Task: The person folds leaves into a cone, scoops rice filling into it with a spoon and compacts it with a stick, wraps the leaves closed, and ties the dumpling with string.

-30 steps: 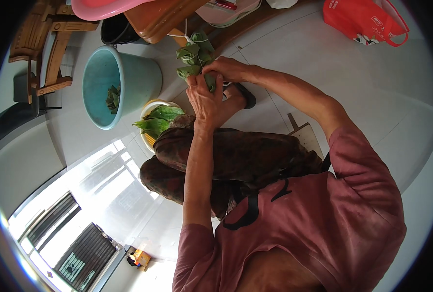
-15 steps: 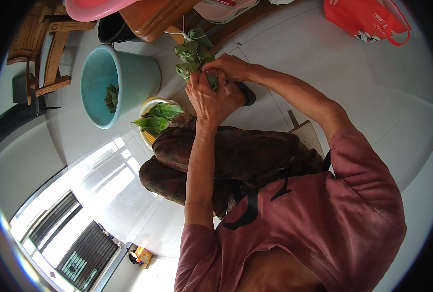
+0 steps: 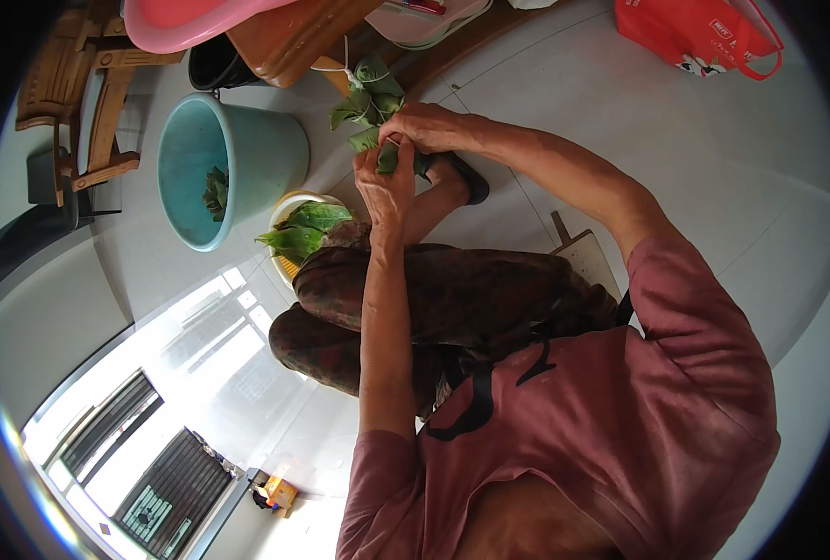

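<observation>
Partly inside left grip [image 3: 385, 191], green bundle [image 3: 387, 160]

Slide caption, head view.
Left hand and right hand meet at green leaf-wrapped parcels tied with white string, near a round pale-blue plastic bucket.

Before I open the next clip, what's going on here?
A seated person has both hands at a small leaf bundle. The left hand holds it, and the right hand is bent in close against it; what its fingers pinch is hidden. Just beyond, other bundles are bound with white string. Loose leaves lie in a bowl by the knees, and the blue tub holds more greenery.
</observation>
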